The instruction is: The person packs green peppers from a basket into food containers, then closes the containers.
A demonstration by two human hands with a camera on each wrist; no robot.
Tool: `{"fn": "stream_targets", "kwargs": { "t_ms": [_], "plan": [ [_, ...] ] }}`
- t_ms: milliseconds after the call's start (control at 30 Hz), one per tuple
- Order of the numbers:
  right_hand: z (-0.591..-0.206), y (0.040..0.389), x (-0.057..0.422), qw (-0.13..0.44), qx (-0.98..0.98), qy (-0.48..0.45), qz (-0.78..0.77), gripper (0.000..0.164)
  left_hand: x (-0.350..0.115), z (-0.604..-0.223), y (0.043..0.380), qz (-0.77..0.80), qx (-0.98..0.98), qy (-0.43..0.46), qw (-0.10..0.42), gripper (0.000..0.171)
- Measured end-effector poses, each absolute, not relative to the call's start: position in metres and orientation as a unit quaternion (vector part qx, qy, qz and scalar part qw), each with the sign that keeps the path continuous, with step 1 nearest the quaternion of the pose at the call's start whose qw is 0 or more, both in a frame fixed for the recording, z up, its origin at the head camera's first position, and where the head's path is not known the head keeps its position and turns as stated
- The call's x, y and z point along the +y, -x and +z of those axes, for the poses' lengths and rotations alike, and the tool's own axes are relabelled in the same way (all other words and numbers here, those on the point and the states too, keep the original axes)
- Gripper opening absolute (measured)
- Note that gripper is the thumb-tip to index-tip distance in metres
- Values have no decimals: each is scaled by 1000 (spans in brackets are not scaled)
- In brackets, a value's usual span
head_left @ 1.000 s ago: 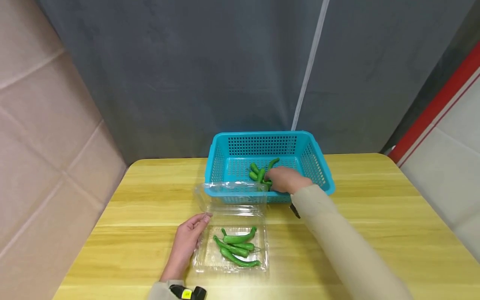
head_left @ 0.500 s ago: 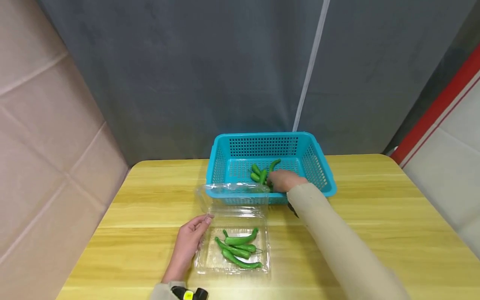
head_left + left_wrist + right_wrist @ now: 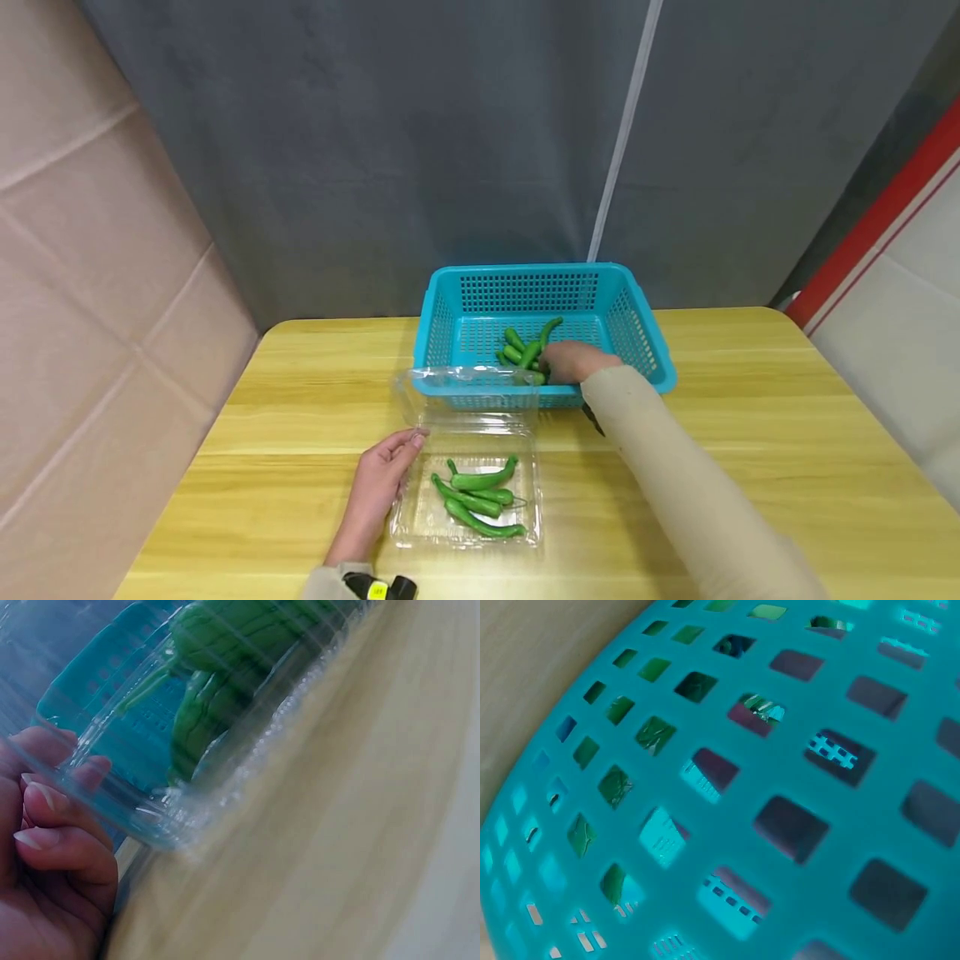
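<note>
A clear plastic clamshell box (image 3: 401,521) lies open on the table, its lid (image 3: 472,408) tipped back against the basket. Several green chili peppers (image 3: 483,481) lie in its base. My left hand (image 3: 375,487) pinches the box's left rim near the hinge; the left wrist view shows fingers (image 3: 67,851) curled at the clear edge. My right hand (image 3: 576,362) reaches down into a blue plastic basket (image 3: 652,350), at a pile of green chili peppers (image 3: 530,353). Its fingertips are hidden there. In the right wrist view the basket's perforated wall (image 3: 739,787) covers most of the hand.
The basket stands at the back of the wooden table (image 3: 300,392), close to a grey curtain (image 3: 360,167). A pale padded wall (image 3: 97,333) rises on the left. On the right is a white wall with a red strip (image 3: 870,225).
My right hand stays inside the basket and shifts slightly; peppers beside it have moved a little, with more showing at the pile's near left. The left hand keeps its place at the box.
</note>
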State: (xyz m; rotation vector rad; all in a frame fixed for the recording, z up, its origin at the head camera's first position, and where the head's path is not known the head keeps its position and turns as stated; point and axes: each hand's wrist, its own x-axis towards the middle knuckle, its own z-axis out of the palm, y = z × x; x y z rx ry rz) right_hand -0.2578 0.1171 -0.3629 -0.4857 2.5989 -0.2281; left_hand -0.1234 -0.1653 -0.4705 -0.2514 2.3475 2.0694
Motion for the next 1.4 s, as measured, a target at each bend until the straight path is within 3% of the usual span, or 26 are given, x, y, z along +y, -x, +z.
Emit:
{"fn": "stream_targets", "kwargs": {
  "t_ms": [433, 667, 867, 1400],
  "plan": [
    [-367, 262, 128, 255, 945, 187, -81, 32, -166, -471, 123, 657, 750, 76, 0, 35],
    [-370, 266, 136, 231, 949, 198, -78, 22, -164, -472, 124, 662, 745, 79, 2, 34],
    [-365, 267, 143, 217, 947, 220, -84, 33, -165, -472, 124, 658, 748, 82, 0, 35],
    [-336, 262, 149, 165, 950, 244, -105, 16, -165, -469, 123, 662, 746, 79, 1, 35]
  ]
}}
